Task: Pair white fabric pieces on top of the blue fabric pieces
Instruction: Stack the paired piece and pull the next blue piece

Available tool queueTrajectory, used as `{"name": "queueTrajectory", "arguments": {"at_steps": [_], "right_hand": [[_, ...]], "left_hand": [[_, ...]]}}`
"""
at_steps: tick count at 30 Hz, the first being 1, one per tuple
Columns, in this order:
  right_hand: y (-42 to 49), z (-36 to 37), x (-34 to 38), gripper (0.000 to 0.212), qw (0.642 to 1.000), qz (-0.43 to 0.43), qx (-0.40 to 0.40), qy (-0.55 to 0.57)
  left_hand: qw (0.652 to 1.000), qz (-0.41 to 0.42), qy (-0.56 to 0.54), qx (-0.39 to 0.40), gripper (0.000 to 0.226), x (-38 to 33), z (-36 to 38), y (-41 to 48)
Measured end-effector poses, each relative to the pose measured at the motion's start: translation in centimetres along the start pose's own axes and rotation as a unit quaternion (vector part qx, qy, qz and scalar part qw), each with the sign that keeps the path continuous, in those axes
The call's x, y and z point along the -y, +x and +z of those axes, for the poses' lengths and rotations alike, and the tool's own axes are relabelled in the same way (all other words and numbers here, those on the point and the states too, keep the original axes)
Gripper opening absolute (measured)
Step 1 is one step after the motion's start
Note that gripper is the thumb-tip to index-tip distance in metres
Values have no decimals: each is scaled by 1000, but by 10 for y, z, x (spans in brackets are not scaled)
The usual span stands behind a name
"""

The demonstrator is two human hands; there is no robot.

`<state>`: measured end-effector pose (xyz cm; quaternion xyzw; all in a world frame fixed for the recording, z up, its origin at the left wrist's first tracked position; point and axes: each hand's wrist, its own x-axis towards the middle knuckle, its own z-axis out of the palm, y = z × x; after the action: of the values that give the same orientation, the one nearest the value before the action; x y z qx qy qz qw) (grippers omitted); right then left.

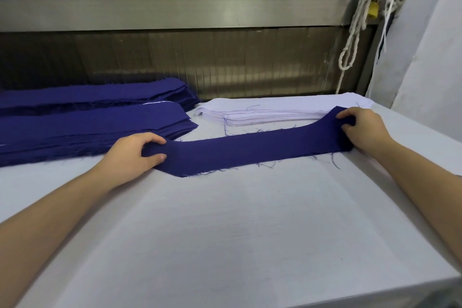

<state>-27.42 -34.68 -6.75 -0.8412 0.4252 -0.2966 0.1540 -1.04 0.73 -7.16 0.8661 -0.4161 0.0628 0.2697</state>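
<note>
1. Head view: a single blue fabric piece (pixel 250 147) lies on the white surface (pixel 225 232) just in front of the white fabric stack (pixel 262 114). Its long axis runs left to right.
2. The left hand (pixel 135 152) clutches its left end. The right hand (pixel 362 127) pinches its right end, which touches the white fabric stack's near right edge.
3. Left of the white fabric stack, two blue fabric stacks (pixel 87 127) lie lengthwise left to right.
4. Up and right of the white fabric stack hangs a white rope (pixel 353 32).

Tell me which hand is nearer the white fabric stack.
Right. The right hand grips the blue strip beside the white stack; the left hand holds its other end, farther off.
</note>
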Motion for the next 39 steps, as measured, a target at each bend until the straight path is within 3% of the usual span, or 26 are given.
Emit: {"name": "queueTrajectory", "arguments": {"at_steps": [7, 12, 20, 24, 28, 34, 39], "right_hand": [[3, 4, -3, 23, 993, 21, 78, -89], [1, 5, 0, 37, 983, 68, 79, -152], [-5, 1, 7, 36, 997, 18, 70, -28], [-9, 0, 9, 42, 999, -30, 41, 11], [-7, 1, 9, 43, 998, -51, 36, 15], [-7, 1, 11, 44, 997, -36, 24, 66], [-5, 2, 11, 32, 992, 23, 46, 119]], "left_hand": [[995, 28, 94, 23, 38, -1, 0, -3], [990, 20, 137, 34, 42, -5, 1, -3], [998, 16, 61, 28, 35, -9, 3, -3], [998, 43, -38, -34, 40, -10, 3, -6], [963, -20, -252, -94, 47, -19, 2, -6], [852, -156, -496, -59, 44, -27, -4, -8], [827, -188, -530, -12, 40, -33, -4, -10]]}}
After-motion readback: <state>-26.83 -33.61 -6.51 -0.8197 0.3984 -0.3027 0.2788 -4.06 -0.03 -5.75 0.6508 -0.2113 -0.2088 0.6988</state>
